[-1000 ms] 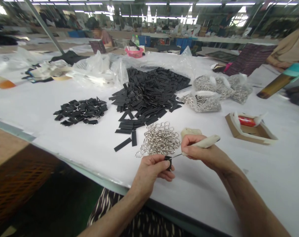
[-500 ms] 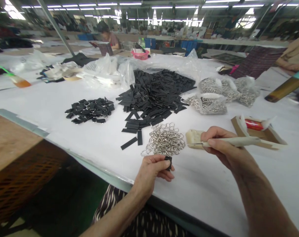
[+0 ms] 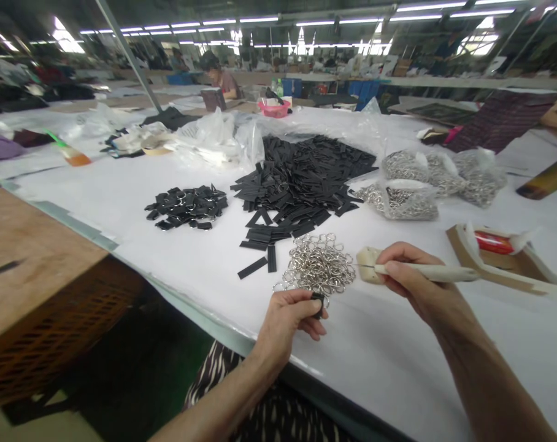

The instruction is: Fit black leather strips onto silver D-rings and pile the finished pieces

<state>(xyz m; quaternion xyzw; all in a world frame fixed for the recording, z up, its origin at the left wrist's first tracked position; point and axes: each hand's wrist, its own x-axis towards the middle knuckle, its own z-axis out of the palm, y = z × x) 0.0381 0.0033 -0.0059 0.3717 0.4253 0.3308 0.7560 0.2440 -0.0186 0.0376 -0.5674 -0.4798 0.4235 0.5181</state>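
Observation:
Between thumb and fingers, my left hand (image 3: 285,316) pinches a small folded black strip (image 3: 317,302), with a metal ring showing at its edge. My right hand (image 3: 414,279) is closed around the pale handle of an awl-like tool (image 3: 444,273). Its thin metal tip points left, toward a pile of silver metal rings (image 3: 319,264). Just behind the tip lies a cream-coloured block (image 3: 367,264), partly covered by my right hand. Beyond the rings spreads a large heap of flat black strips (image 3: 306,178). To its left is a smaller pile of black strips looped on rings (image 3: 186,205).
Clear bags of metal rings (image 3: 410,199) stand at the right behind an open cardboard box (image 3: 531,276) holding a red packet. Plastic bags (image 3: 218,138) and a pink basin (image 3: 275,109) lie farther back. The table edge (image 3: 191,307) runs close before me. Another person sits across the room.
The view has turned a little left, so everything sits farther right. A ring now shows beside the black strip in my left hand. Both hands keep their grips.

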